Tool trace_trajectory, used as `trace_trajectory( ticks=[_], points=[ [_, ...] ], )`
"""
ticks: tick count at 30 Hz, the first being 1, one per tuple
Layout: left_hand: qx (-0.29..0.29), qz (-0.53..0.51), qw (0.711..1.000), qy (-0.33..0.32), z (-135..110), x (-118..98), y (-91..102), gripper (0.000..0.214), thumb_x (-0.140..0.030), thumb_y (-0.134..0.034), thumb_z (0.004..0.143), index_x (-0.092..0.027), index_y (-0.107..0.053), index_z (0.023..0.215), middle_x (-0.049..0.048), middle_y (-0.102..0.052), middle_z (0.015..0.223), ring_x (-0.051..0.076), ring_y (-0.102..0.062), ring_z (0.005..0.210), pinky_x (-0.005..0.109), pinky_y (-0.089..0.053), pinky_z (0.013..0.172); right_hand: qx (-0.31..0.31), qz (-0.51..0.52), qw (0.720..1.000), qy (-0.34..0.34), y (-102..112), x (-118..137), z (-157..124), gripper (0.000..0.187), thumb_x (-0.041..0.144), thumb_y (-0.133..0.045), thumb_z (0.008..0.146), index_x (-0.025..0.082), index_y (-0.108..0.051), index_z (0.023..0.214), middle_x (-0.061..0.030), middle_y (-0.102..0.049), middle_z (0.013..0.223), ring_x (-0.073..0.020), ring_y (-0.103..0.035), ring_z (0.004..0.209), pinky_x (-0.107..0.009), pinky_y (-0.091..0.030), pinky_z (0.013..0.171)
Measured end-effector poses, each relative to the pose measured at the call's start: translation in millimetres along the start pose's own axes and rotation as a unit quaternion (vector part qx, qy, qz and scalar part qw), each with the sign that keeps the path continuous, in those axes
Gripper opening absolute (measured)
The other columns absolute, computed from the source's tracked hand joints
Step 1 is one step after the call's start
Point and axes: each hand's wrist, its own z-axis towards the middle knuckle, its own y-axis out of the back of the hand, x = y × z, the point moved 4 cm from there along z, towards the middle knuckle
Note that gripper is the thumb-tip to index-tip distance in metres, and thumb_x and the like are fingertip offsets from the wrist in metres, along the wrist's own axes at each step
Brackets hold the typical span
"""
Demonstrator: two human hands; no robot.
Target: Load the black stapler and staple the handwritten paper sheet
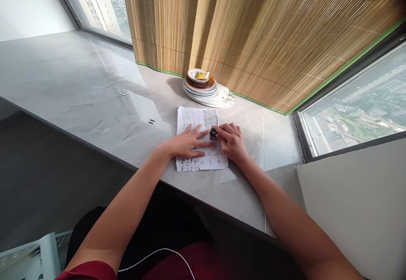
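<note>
Mid frame: left hand (187, 143) flat, open, on paper (195, 117); right hand (234, 141) pinches black thing (213, 133). Paper could slip, crease.

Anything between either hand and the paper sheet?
Nothing visible. The left hand lies flat on the paper; the right hand holds a small black object on it. The plates stand beyond its far edge.

Paper (199, 140) on sill (95, 85); plates (203, 87) behind paper.
</note>
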Motion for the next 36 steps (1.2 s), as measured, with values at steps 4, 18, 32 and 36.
trace_trajectory(
  ticks=[4, 18, 32, 36],
  points=[
    [-0.006, -0.004, 1.0, 0.0, -0.2, -0.4, 0.6, 0.056, -0.055, -0.057, 0.101, -0.049, -0.048, 0.156, -0.007, -0.017, 0.177, 0.043, -0.008, 0.163, 0.066, -0.004, 0.13, 0.002, 0.01, 1.0, 0.001, 0.8, -0.2, 0.4, 0.039, 0.021, -0.05, 0.104, 0.033, -0.068, 0.137, -0.0059, -0.071, 0.111, -0.0261, -0.057, 0.099, -0.045, -0.042, 0.089],
    [-0.01, 0.0, 1.0, -0.001, -0.4, -2.8, 3.5, 0.054, -0.054, -0.058, 0.1, -0.049, -0.051, 0.154, -0.0064, -0.026, 0.175, 0.043, -0.011, 0.163, 0.066, -0.008, 0.13, 0.009, -0.019, 0.999, 0.024, -1.4, 2.9, 0.0, 0.043, 0.019, -0.05, 0.103, 0.034, -0.065, 0.141, -0.0056, -0.071, 0.109, -0.0256, -0.057, 0.097, -0.045, -0.041, 0.09],
    [-0.028, -0.008, 0.999, -0.012, -3.8, -4.9, 19.5, 0.047, -0.043, -0.063, 0.1, -0.039, -0.061, 0.147, -0.0003, -0.048, 0.165, 0.033, -0.037, 0.156, 0.056, -0.027, 0.128, 0.047, 0.042, 0.998, -0.018, 21.4, -53.4, -8.3, 0.05, 0.035, -0.065, 0.097, 0.031, -0.061, 0.146, -0.006, -0.073, 0.114, -0.0277, -0.068, 0.1, -0.045, -0.055, 0.089],
    [-0.254, -0.024, 0.964, 0.071, -21.9, 3.6, 44.2, 0.034, -0.028, -0.053, 0.103, -0.026, -0.075, 0.129, 0.0058, -0.075, 0.131, 0.027, -0.063, 0.128, 0.05, -0.045, 0.117, -0.014, 0.049, 0.995, -0.083, 30.6, -70.8, -16.8, 0.04, 0.032, -0.066, 0.093, 0.03, -0.07, 0.132, -0.0049, -0.074, 0.106, -0.0272, -0.071, 0.093, -0.043, -0.058, 0.082]
  ],
)
